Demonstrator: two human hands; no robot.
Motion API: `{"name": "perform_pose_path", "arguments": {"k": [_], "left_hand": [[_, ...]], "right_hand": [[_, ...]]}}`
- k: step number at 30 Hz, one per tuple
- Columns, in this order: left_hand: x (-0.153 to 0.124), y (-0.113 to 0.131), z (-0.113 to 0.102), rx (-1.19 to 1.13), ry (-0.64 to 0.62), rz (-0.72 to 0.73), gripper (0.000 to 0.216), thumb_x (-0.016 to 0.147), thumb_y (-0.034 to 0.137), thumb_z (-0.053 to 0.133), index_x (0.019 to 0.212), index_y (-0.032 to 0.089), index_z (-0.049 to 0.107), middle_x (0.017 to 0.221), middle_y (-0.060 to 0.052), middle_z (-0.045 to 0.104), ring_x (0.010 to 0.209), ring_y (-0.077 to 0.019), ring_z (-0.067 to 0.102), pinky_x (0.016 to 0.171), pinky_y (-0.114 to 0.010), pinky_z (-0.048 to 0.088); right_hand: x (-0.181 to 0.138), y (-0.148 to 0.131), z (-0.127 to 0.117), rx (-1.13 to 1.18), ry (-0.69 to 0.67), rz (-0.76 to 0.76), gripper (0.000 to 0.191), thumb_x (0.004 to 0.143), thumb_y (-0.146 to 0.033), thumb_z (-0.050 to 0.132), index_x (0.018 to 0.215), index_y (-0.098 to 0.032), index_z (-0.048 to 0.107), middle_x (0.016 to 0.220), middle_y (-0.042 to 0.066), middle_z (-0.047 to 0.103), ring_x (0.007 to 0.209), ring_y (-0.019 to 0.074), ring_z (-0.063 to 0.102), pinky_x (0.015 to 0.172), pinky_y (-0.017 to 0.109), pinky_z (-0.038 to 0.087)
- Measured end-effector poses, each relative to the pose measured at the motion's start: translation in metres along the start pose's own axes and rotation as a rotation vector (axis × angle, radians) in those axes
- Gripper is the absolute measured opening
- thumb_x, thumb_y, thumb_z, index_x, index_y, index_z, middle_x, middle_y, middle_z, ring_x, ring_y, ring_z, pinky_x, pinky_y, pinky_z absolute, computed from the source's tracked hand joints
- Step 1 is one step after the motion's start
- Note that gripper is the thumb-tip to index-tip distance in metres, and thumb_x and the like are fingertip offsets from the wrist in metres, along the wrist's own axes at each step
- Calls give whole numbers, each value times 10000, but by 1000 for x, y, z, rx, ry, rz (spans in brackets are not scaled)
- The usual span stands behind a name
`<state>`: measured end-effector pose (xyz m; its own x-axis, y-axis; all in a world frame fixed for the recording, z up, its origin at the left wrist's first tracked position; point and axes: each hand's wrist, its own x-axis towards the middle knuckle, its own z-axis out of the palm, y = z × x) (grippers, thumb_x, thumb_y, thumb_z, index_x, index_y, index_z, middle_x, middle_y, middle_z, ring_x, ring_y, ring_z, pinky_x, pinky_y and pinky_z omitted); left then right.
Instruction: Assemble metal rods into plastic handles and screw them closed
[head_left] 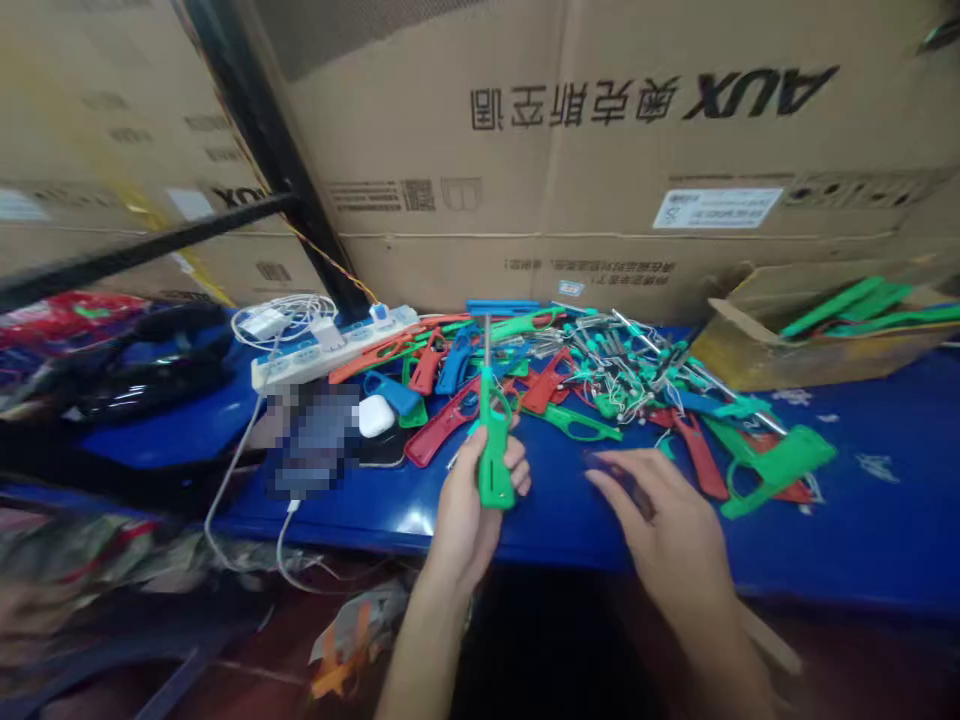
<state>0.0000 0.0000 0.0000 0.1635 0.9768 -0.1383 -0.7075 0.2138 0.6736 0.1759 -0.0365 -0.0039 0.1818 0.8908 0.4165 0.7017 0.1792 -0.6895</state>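
Note:
My left hand is wrapped round a green long-neck lighter, held upright with its thin metal tube pointing away from me. To the right, my right hand hovers over the blue table, thumb and forefinger apart; I make out nothing held between them. Beyond both hands lies a pile of red, blue and green lighter handle shells. Beside it is a heap of metal lighter tubes with green ends and thin wires. A larger green lighter piece rests right of my right hand.
A white power strip with cables lies at the back left. Near it are a blurred-out phone and a white earbud case. An opened cardboard box holding green parts stands at the right. Large cartons form the back.

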Motion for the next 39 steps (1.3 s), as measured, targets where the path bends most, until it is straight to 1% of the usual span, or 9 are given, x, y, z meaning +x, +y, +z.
{"name": "perform_pose_path", "arguments": {"k": [1,3,5,8,13,19,24,34,39], "left_hand": [[0,0,0,-5,-2,-1,308,1028,362,489,1154,96,580,720,21,434,590,-112,390,565,-251,368],[0,0,0,-10,-3,-5,304,1009,383,534,1129,109,583,723,22,438,588,-111,393,564,-250,370],[0,-1,0,-11,1,-13,311,993,401,569,1117,116,585,723,25,440,583,-108,391,558,-246,368],[2,-2,0,5,17,-23,320,983,426,591,1088,124,587,714,32,435,570,-100,377,544,-233,362],[4,-3,-1,34,30,-42,329,968,456,621,1013,133,577,711,33,432,576,-94,386,534,-216,351],[2,-2,0,20,26,-63,303,978,434,610,1023,135,579,719,29,437,582,-93,386,547,-210,357],[3,-2,-1,20,17,-52,266,1011,402,557,1043,139,585,712,30,429,577,-94,382,546,-209,347],[3,-2,-1,25,15,-49,273,1014,411,549,985,141,574,714,26,434,579,-97,386,549,-217,352],[2,-2,-1,26,10,-47,277,1014,422,552,1010,145,566,715,29,431,577,-94,379,541,-209,329]], "right_hand": [[0,-7,5,150,148,7,170,919,-370,717,998,-232,657,903,19,722,690,139,664,604,254,501],[0,-21,15,414,373,28,196,958,-341,671,1076,-239,553,824,-16,713,522,97,588,492,219,452],[-1,-34,27,674,477,16,230,990,-291,624,1150,-261,462,773,-55,696,415,74,517,417,196,408],[-4,-48,46,881,437,42,300,1016,-247,579,1268,-279,419,768,-62,675,395,80,535,389,201,436],[-14,-56,64,990,494,15,333,1053,-223,499,1362,-312,413,801,-49,670,443,92,586,425,229,508],[-14,-55,65,1025,402,47,311,1059,-228,495,1353,-307,430,794,-54,664,434,90,606,401,208,490],[-13,-54,66,1015,415,54,292,1059,-222,501,1330,-313,443,801,-63,663,428,80,606,404,199,494],[-14,-53,69,998,394,5,314,1058,-196,489,1344,-316,438,810,-64,665,435,68,600,416,186,495],[-15,-53,69,990,403,-11,323,1056,-192,490,1352,-312,439,812,-60,662,443,70,602,430,195,506]]}}
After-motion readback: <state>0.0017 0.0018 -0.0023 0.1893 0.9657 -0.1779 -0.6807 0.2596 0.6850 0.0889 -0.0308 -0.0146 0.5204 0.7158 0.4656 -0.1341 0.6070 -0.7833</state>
